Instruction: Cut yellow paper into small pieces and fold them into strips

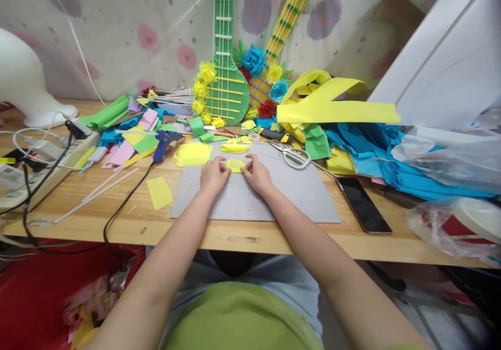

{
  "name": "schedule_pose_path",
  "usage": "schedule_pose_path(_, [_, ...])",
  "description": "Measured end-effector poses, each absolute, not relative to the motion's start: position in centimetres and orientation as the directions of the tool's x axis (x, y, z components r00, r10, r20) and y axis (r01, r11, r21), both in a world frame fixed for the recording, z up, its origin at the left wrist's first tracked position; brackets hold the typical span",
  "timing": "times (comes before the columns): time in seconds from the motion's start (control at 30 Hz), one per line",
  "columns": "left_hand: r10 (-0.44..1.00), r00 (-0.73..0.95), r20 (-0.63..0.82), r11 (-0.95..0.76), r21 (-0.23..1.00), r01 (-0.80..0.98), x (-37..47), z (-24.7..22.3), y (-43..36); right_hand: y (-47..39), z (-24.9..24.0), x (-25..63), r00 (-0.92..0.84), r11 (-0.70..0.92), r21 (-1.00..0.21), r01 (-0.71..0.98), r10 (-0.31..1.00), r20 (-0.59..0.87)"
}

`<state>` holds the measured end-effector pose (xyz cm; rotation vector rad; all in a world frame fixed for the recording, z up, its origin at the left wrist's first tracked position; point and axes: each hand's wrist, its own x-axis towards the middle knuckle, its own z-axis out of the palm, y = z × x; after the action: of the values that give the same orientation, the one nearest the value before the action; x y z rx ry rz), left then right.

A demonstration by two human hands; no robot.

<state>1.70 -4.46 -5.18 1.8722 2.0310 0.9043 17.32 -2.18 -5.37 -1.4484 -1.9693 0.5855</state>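
Observation:
Between my hands, over the grey cutting mat [250, 206], is a small piece of yellow paper [235, 166]. My left hand [214, 174] pinches its left end, and my right hand [257, 172] pinches the right end. Just beyond it lie several folded yellow paper pieces [235, 146]. A stack of yellow paper [193, 154] sits to the left of them, partly on the mat. Scissors [296, 157] with white handles rest on the mat to the right. One loose yellow sheet [159, 193] lies on the table left of the mat.
A blue glue gun [161, 145] trails its cord toward the power strip [58, 167]. At the back stand a green paper-craft instrument [230, 97] and a yellow one [279, 32]. A phone [363, 205], blue paper [391, 157] and a plastic-wrapped roll [465, 222] are at right.

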Motion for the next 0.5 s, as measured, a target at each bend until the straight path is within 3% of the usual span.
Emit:
schedule_pose_path(0.17, [0.956,-0.183,0.230,0.032,0.538,0.843,2.25,-4.78,-4.70,-2.74,-5.19,16.85,-0.229,0.345,-0.539,0.768,0.935,0.272])
schedule_pose_path(0.5, [0.944,-0.258,0.206,0.106,0.552,0.827,2.51,-4.71,-4.50,-2.75,-5.61,16.53,-0.219,0.337,-0.423,0.841,0.927,0.303])
